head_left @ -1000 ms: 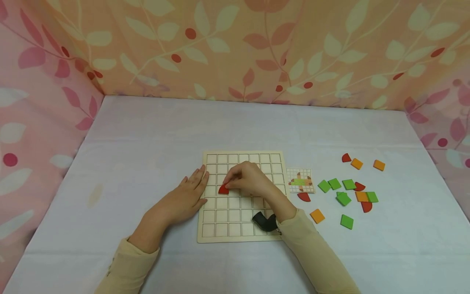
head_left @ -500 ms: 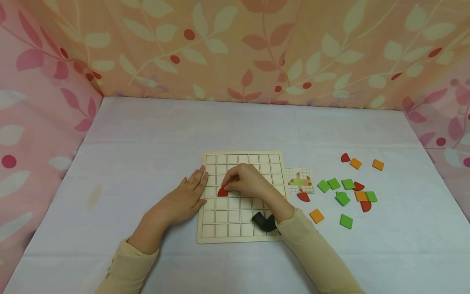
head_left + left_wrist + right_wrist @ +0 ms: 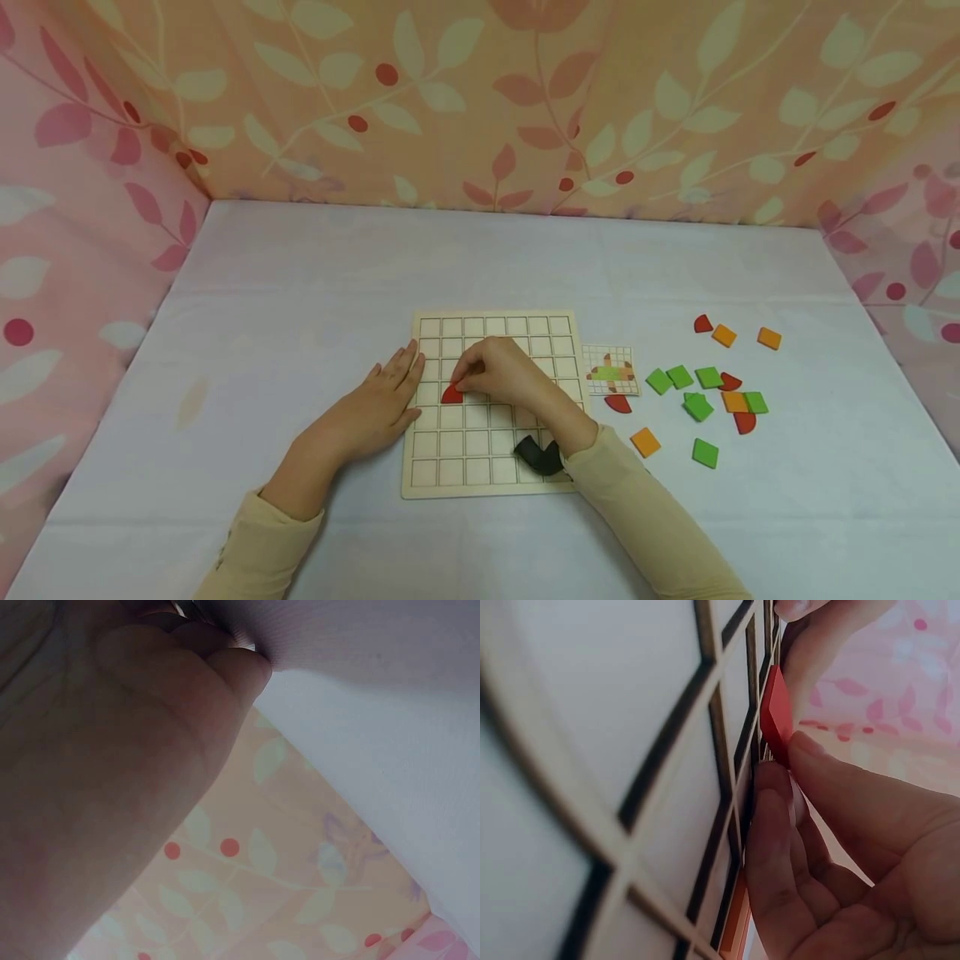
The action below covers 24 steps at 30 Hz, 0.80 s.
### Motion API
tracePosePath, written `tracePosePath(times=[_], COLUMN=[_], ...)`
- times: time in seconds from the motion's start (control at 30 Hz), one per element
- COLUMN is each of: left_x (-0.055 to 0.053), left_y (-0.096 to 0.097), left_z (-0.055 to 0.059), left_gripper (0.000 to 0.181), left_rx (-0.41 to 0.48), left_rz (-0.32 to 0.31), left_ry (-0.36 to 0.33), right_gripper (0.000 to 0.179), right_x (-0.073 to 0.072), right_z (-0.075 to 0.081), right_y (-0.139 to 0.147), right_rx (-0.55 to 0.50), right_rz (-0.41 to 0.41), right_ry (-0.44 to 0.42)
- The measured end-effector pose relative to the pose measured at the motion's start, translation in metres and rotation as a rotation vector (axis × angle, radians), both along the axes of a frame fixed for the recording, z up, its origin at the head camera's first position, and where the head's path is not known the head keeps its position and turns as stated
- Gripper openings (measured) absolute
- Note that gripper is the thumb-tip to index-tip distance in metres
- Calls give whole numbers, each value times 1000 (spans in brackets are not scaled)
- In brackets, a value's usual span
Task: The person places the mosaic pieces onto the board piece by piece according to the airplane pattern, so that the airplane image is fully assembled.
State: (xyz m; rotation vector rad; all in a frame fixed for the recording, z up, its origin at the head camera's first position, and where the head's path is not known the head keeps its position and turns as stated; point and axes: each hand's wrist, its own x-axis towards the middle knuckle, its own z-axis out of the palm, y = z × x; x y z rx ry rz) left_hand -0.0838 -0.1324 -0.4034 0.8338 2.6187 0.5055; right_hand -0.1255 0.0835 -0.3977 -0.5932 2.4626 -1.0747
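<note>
A pale wooden grid board (image 3: 450, 472) lies on the white tabletop. My right hand (image 3: 501, 371) is over its left half, pinching a red quarter-circle tile (image 3: 452, 394) between thumb and fingers. Up close in the right wrist view, the red tile (image 3: 776, 712) stands out from the thumb, close against the grid ridges. Fingers straight, my left hand (image 3: 373, 408) rests along the board's left edge. The left wrist view has the palm side of the left hand (image 3: 142, 735), its fingertips partly out of frame.
A small pattern card (image 3: 611, 370) touches the board's right side. Beyond it lie several green tiles (image 3: 705, 453), orange tiles (image 3: 645, 442) and red tiles (image 3: 618, 404), some overlapping. A black curved object (image 3: 536, 456) is under the right wrist. Floral cloth (image 3: 480, 100) walls the table's back and sides.
The right hand and the red tile have shifted slightly left on the board. The left hand keeps its place at the edge.
</note>
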Motion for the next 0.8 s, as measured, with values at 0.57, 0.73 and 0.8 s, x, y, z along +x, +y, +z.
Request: tracePosePath(times=[0.57,0.73,0.8], left_x=[1,1,1], left_y=[-1,-1,-1], left_z=[-1,-1,-1], left_gripper=[65,65,65], left_rx=[-2,-1,-1], left_rz=[2,0,0], left_ry=[11,10,9], right_gripper=[7,10,12], right_x=[7,11,12], right_z=[4,7,7], right_y=[40,66,76], right_rx=[-194,-207,-202], right_rz=[-192,-239,-265], right_ry=[-66,-56,-68])
